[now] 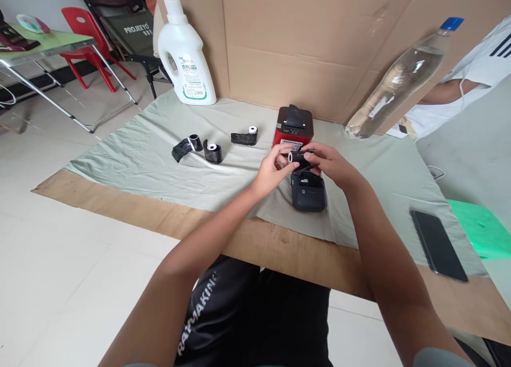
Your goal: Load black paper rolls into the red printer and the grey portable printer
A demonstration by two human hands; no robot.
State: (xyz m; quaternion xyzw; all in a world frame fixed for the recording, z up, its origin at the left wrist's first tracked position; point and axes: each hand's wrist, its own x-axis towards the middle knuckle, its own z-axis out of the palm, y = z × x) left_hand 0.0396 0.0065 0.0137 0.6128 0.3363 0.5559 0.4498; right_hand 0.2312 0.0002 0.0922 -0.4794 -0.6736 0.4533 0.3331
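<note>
A small black roll with a white core [297, 156] is held between both hands, above a black portable printer [309, 196] whose top looks raised. My left hand [273, 170] has its fingers closed on the roll's left end. From the right, my right hand [327, 164] grips the same roll with thumb and fingers. Just behind the hands stands a red and black box-shaped device [295, 126], partly covered by them. To the left on the cloth lie three more black rolls: one at the far left [187, 147], one beside it [213, 153] and one farther back [244, 137].
A white detergent bottle [189, 63] stands at the back left, before a cardboard wall [287, 37]. A large clear bottle [399, 79] leans at the back right. A phone [438, 245] lies near the right edge, by a green item [481, 228]. Another person's arm [449, 92] shows behind.
</note>
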